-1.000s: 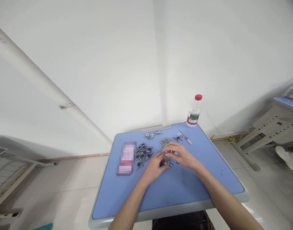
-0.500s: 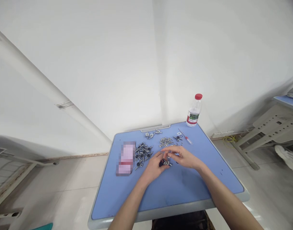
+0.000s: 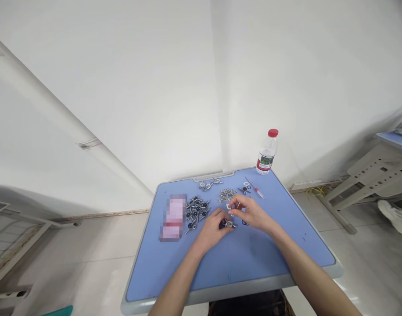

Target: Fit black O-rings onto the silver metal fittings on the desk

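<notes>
My left hand is closed around a small metal bolt assembly at the middle of the blue desk. My right hand hovers just right of it, with thumb and forefinger pinched on a tiny metal piece too small to name. A heap of small screws lies just beyond the right hand. A pile of black-and-silver assembled parts lies left of my left hand.
A pink blurred packet lies at the desk's left. A water bottle with a red cap stands at the far right corner, a red-handled screwdriver near it. More loose parts sit by the far edge. Another desk stands at right.
My right hand has lifted slightly off the left hand's part and moved up toward the screws, pinching a small piece. My left hand has stayed in place.
</notes>
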### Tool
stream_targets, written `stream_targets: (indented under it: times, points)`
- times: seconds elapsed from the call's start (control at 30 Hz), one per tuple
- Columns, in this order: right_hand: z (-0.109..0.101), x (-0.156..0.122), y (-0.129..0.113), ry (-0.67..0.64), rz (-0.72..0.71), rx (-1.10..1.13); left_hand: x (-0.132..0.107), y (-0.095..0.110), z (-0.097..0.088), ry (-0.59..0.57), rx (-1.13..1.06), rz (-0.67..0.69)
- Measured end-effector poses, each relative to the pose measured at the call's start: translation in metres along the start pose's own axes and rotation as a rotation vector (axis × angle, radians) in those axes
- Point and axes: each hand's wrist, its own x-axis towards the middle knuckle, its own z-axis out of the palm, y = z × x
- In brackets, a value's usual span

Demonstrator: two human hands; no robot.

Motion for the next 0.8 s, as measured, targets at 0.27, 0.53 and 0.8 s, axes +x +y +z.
stream_targets:
  times: [0.27, 0.53, 0.8]
  points:
    - [0.0013, 0.0019, 0.003, -0.005, 0.027, 0.042, 0.0008, -0.003, 0.0029, 0.012, 0.023, -0.005]
    - [0.0014, 0.0016, -0.0003, -0.022, 0.022, 0.091, 0.0008, -0.004, 0.0036, -0.001, 0.03, -0.016]
    - [0.0039, 0.0018, 0.0022, 0.012, 0.019, 0.095, 0.0003, -0.0053, 0.0039, 0.003, 0.058, -0.019]
